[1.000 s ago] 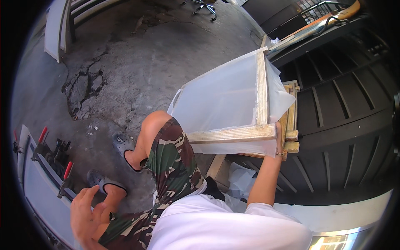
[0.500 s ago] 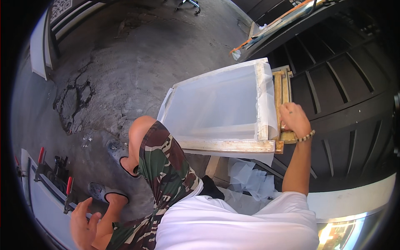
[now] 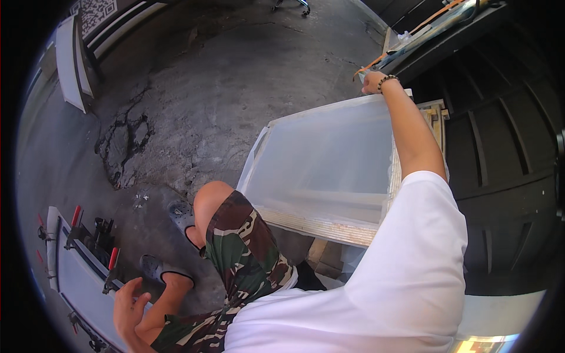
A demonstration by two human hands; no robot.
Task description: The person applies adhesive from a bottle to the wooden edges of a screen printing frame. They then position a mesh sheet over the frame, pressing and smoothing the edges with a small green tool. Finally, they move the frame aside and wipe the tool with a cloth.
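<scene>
My right hand (image 3: 372, 83) reaches past the far right corner of a wooden screen frame (image 3: 312, 226) with pale translucent mesh (image 3: 323, 159) stretched over it. Its fingers are curled closed beside a small pale scrap (image 3: 363, 72) at the end of an orange strip (image 3: 374, 62). What lies between the fingertips is hidden. My left hand (image 3: 130, 306) hangs in the air at the lower left, fingers loosely bent and apart, with nothing in it. My right forearm covers part of the frame's right side.
More wooden frames (image 3: 437, 120) show under the right side. A dark ledge (image 3: 453, 47) carries coloured items at the far right, above a black ribbed wall (image 3: 500, 153). Red-handled clamps (image 3: 113, 259) grip a pale board (image 3: 82, 276) at lower left. The concrete floor (image 3: 247, 70) is cracked.
My right hand has moved from the frame's right edge forward to the pale scrap by the orange strip. My left hand stays loosely bent. The whole view has shifted slightly.
</scene>
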